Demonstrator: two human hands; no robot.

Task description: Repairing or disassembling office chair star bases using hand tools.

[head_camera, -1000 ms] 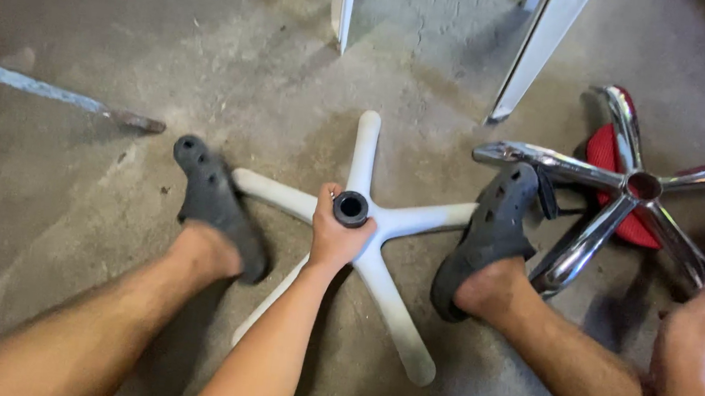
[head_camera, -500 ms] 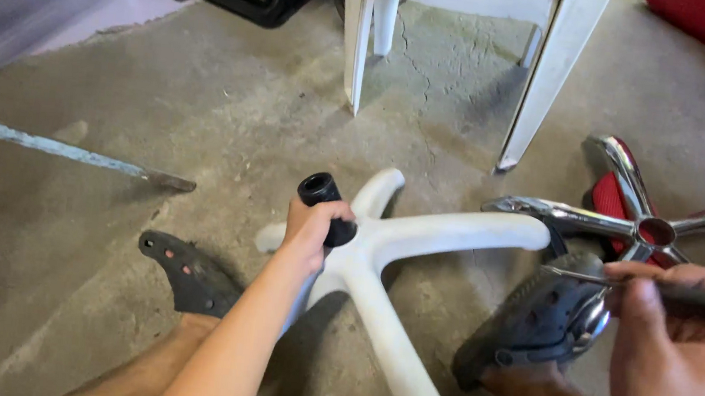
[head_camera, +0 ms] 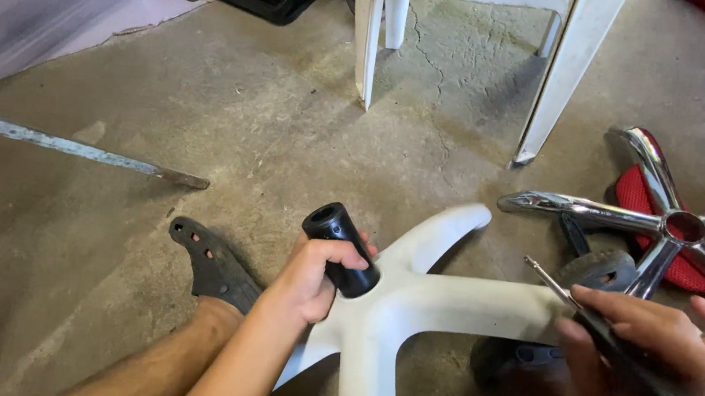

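The black cylinder [head_camera: 341, 248] is gripped by the left hand [head_camera: 314, 278], fingers closed around it, at the hub of the white chair base [head_camera: 411, 305]. The cylinder stands tilted, its lower end seated in the hub and its open upper end pointing up and to the left. A screwdriver [head_camera: 616, 344] is held in the closed right hand [head_camera: 644, 368], its metal tip directed up and left, towards the space between the two hands.

The step in hand is judged to be the working of the cylinder at the hub. For the next move, the base is expected to need steadying while the cylinder is worked, and the screwdriver tip to need bringing to the hub joint.

Count:
- white chair base: one, under the left hand
- chrome chair base [head_camera: 672, 227]: one, beyond the right hand, lying over a red part
- black cylinder: one
- screwdriver: one
- dark perforated shoes: two, one [head_camera: 210, 262] just left of the left forearm, one [head_camera: 594, 267] beyond the right hand
- white plastic chair [head_camera: 557, 80]: one, well beyond both hands
- metal bar [head_camera: 70, 145]: one, far left of the left hand
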